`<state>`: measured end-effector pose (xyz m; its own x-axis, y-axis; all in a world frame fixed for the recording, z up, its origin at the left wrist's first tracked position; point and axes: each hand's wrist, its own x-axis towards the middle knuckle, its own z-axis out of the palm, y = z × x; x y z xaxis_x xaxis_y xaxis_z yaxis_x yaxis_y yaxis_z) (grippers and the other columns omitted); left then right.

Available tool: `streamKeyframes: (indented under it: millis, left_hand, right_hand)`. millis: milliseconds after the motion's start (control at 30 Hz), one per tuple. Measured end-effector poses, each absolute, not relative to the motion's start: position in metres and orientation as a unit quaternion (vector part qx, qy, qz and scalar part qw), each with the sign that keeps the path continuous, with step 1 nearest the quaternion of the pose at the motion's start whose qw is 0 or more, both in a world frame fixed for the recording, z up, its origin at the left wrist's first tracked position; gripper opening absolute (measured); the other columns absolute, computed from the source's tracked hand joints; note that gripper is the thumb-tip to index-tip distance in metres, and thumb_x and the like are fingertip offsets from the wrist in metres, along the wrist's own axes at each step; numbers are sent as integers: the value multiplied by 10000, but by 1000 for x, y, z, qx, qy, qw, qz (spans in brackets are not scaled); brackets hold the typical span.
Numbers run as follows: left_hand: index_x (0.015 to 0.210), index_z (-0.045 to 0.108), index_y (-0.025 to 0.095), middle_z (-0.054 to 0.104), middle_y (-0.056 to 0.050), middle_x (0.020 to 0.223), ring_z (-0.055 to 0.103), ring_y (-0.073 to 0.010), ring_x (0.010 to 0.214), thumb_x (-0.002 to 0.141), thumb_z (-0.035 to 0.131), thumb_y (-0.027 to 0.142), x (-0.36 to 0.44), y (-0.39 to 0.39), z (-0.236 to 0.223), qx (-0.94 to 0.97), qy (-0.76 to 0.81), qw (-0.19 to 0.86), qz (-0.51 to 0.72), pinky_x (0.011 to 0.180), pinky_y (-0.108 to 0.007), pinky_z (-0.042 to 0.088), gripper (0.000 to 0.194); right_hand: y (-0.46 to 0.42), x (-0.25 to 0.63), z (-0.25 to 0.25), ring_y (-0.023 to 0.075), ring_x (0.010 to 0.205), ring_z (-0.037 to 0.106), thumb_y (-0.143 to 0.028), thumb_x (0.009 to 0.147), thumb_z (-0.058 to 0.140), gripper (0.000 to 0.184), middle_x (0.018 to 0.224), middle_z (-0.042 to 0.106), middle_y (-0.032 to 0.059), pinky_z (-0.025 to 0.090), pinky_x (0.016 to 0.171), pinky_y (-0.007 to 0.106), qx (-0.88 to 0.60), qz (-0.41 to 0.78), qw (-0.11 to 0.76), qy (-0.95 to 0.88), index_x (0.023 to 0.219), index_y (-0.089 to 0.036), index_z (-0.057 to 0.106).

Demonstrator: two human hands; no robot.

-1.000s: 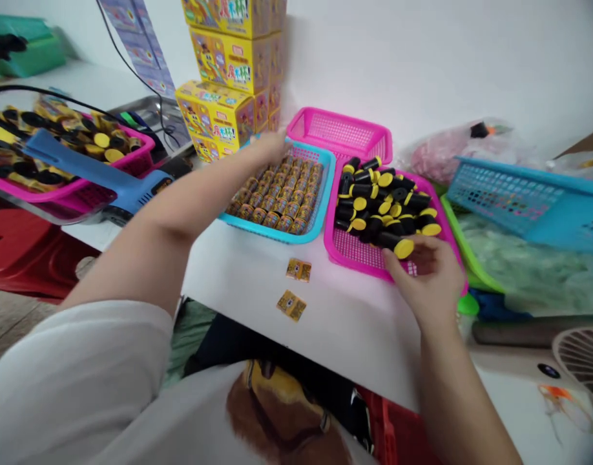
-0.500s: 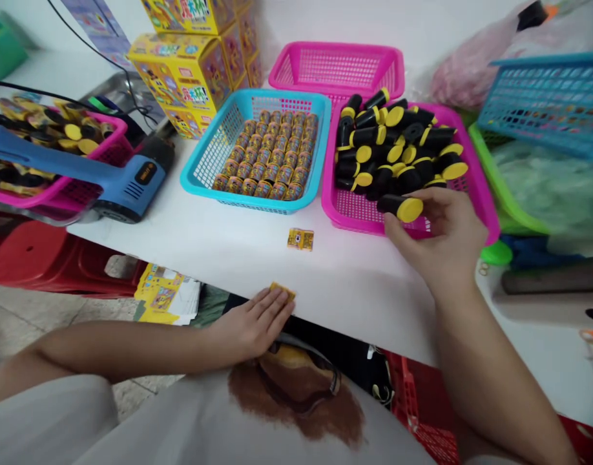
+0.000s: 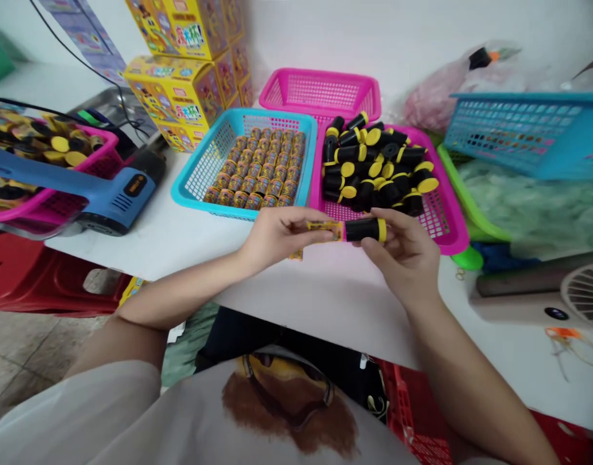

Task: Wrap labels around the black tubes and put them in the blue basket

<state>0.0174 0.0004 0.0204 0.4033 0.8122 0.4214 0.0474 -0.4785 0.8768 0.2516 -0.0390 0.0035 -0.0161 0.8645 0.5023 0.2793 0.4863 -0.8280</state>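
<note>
Just above the edge of the white table (image 3: 132, 261), the left hand (image 3: 280, 236) and right hand (image 3: 403, 255) meet in front of the body, both working with their fingertips. The left hand pinches a gold printed label (image 3: 323, 226) between thumb and fingers, while the right hand's fingers curl around a black tube with a yellow cap (image 3: 365, 229), which lies on its side with the cap toward the right palm. The label's end touches the tube's uncapped end (whether it is a flat strip or a sleeve, I can't tell from here). A pinch this light looks right for such a small piece: it should keep the label from creasing, and the tube needs to stay level and square to it. A second gold label (image 3: 295, 255) peeks out below the left hand. Just behind are a cyan plastic basket (image 3: 194, 174) of gold-wrapped tubes (image 3: 258, 168) in tight rows and a magenta plastic basket (image 3: 451, 239) of loose black tubes (image 3: 374, 161).
</note>
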Motion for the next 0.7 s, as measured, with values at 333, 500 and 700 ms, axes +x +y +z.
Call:
streamKeyframes:
  millis: [333, 500, 700]
  left_hand:
    - [1119, 754, 150, 749, -43, 802, 664, -131, 654, 1025, 552, 624, 12, -9, 3, 747, 334, 440, 369, 606, -213, 512, 524]
    - [1087, 822, 154, 752, -13, 753, 631, -110, 639, 1050, 517, 596, 11, -10, 5, 801, 317, 364, 355, 607, -179, 470, 538]
    - [1209, 812, 215, 832, -62, 1080, 738, -150, 785, 1005, 602, 611, 12, -10, 1, 784, 252, 390, 412, 741, -214, 577, 493]
  right_hand:
    - [-46, 250, 15, 177, 778, 753, -501, 916, 746, 359, 958, 775, 33, 657, 679, 318, -435, 355, 551, -618, 1188, -270, 706]
    - [-52, 246, 15, 179, 747, 758, -469, 949, 721, 334, 928, 772, 22, 676, 674, 345, -389, 415, 571, -592, 1214, -267, 692]
    - [-53, 245, 20, 163, 871, 773, -370, 906, 780, 278, 991, 782, 30, 685, 796, 312, -417, 386, 509, -647, 1161, -271, 729]
